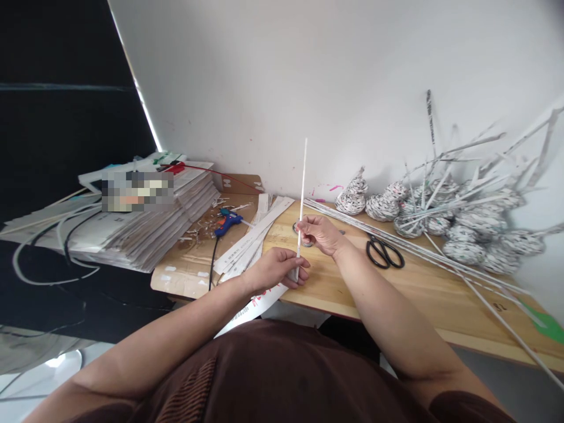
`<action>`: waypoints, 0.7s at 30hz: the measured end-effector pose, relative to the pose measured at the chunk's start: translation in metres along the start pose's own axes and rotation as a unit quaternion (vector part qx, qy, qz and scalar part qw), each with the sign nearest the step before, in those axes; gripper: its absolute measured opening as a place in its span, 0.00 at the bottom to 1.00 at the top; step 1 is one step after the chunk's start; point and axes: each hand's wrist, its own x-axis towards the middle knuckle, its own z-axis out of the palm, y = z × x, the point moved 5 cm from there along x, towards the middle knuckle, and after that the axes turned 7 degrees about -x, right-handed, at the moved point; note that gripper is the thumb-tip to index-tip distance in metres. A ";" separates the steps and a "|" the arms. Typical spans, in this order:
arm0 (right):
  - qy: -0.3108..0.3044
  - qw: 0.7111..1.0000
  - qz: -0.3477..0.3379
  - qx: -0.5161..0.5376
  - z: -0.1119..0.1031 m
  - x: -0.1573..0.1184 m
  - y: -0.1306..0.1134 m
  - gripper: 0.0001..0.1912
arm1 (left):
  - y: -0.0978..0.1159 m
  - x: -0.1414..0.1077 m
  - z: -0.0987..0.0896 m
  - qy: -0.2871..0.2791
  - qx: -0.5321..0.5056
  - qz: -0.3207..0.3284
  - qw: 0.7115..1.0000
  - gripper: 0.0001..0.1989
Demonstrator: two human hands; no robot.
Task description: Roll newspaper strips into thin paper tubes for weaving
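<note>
A thin white rolled paper stick (303, 188) stands nearly upright in front of me, over the table's near edge. My left hand (284, 269) is closed round its lower end, where the paper looks wider. Higher up, my right hand (319, 233) pinches the stick between thumb and fingers. Just behind and left of my hands lie several flat printed paper strips (251, 241), fanned over one another. Partly behind my right hand is a small dark-rimmed round object (307, 242) that I cannot make out.
A blue glue gun (228, 223) lies on cardboard (176, 276) among scraps, left. Farther left rises a tall paper stack (176, 217). Black-handled scissors (385, 252) and long paper sticks (423, 255) lie right. Several woven paper shapes (351, 197) stand along the wall. The wooden table (339, 282) ends near my body.
</note>
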 end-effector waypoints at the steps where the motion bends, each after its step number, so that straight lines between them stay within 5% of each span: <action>1: -0.009 1.000 0.000 0.000 0.000 0.000 0.000 0.18 | 0.000 0.000 0.000 0.003 -0.001 0.001 1.000 0.16; 5: -0.053 0.998 0.004 -0.029 0.001 -0.001 0.001 0.16 | 0.001 0.000 -0.001 0.015 0.000 0.004 1.000 0.17; 10: -0.003 1.000 0.001 -0.006 -0.002 -0.001 0.000 0.18 | -0.004 0.001 0.000 0.001 0.009 -0.005 1.000 0.19; 15: -0.043 0.999 -0.006 -0.012 0.003 -0.002 -0.003 0.17 | -0.006 0.002 -0.002 0.012 0.009 0.000 1.000 0.17; 21: 0.002 1.000 -0.002 -0.003 -0.003 -0.002 -0.005 0.18 | -0.007 0.002 -0.001 0.010 0.020 -0.005 1.000 0.18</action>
